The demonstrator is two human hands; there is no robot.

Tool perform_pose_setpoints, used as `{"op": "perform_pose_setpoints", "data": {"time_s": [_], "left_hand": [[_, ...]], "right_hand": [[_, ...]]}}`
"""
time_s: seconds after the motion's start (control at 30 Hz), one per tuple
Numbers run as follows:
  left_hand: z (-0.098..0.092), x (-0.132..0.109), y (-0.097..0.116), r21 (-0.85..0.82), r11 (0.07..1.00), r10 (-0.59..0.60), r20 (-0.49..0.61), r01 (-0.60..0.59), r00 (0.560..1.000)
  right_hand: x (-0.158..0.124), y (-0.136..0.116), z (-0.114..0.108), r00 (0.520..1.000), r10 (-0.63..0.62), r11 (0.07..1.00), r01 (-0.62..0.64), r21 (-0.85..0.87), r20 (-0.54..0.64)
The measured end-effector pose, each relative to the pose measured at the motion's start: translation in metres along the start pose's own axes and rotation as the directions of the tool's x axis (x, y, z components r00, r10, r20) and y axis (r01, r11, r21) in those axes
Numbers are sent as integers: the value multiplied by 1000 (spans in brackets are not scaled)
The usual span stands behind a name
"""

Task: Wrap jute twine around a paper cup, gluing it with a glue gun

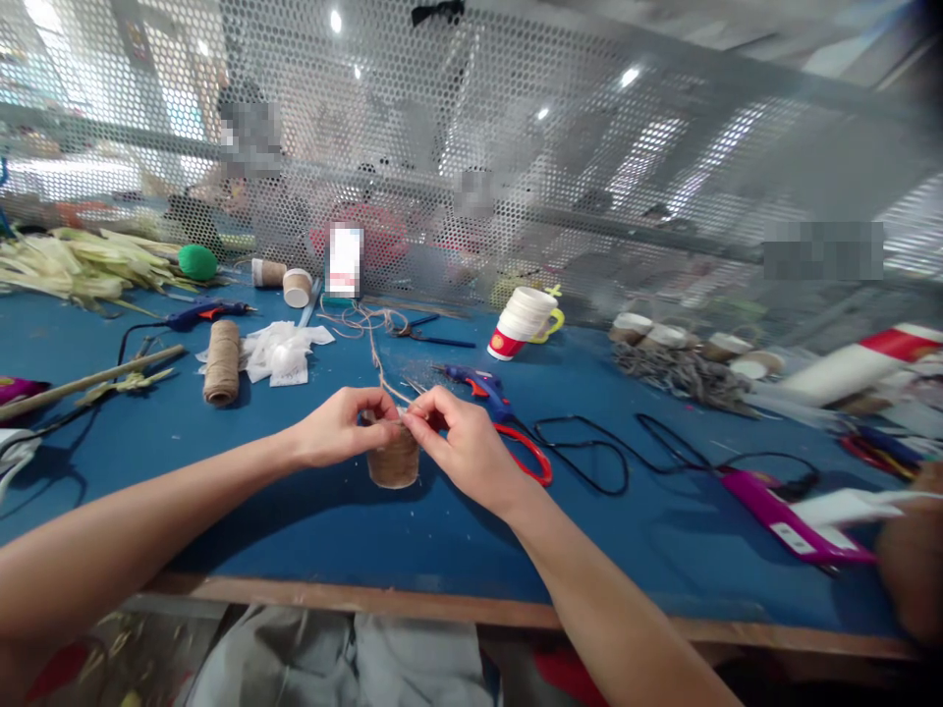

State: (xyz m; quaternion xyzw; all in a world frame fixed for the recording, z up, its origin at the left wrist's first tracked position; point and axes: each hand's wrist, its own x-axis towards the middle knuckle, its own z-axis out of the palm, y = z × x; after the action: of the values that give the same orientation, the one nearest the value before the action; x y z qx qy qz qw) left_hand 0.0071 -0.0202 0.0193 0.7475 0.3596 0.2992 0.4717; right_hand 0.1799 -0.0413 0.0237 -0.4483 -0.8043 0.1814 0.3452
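Observation:
A small cup wrapped in brown twine (pixel 394 462) stands upside down on the blue table (pixel 368 530) in front of me. My left hand (pixel 340 424) grips its top edge from the left, fingers curled. My right hand (pixel 461 442) pinches a strand of twine (pixel 377 355) at the cup's top right; the strand runs away toward the back of the table. Both hands touch the cup.
A twine spool (pixel 222 361), white lace (pixel 284 352), a blue glue gun (pixel 478 385), red-handled scissors (pixel 531 454), black cables (pixel 604 462), stacked paper cups (pixel 525 322) and a pink tool (pixel 796 516) lie around. Dried leaves (pixel 81 263) sit far left. Perforated screen (pixel 516 147) behind; another person's hand (pixel 917 560) at right.

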Motion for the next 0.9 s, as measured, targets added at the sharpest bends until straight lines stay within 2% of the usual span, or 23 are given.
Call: {"op": "perform_pose_setpoints", "data": {"time_s": [0.17,0.3,0.37,0.47,0.57,0.7,0.8,0.9], "left_hand": [[5,-1,-1,14,1000,5,-51,-4,999],[2,-1,-5,-33,999,29,-30,-30,999],[0,-1,-8,-78,996,41,-10,-42,999],[-3,0,-10,-123,990,67,4,-66,998],[-3,0,-10,-200,979,53,16,-49,998],[-3,0,-10,-282,959,40,28,-31,999],[-3,0,-12,-258,964,73,30,-63,997],[-3,0,-13,-196,976,106,29,-99,994]], "right_hand": [[-1,-3,0,999,31,999,-32,36,21],[0,-3,-8,993,93,969,-108,221,79],[1,-3,-14,990,128,949,-139,283,56],[4,-2,-20,986,164,954,-153,259,-19],[4,-1,-22,991,133,974,-126,189,-23],[2,0,-20,999,22,985,-28,168,39],[0,-1,-17,994,-48,987,32,158,101],[0,-2,-13,994,-53,990,40,135,93]]}}
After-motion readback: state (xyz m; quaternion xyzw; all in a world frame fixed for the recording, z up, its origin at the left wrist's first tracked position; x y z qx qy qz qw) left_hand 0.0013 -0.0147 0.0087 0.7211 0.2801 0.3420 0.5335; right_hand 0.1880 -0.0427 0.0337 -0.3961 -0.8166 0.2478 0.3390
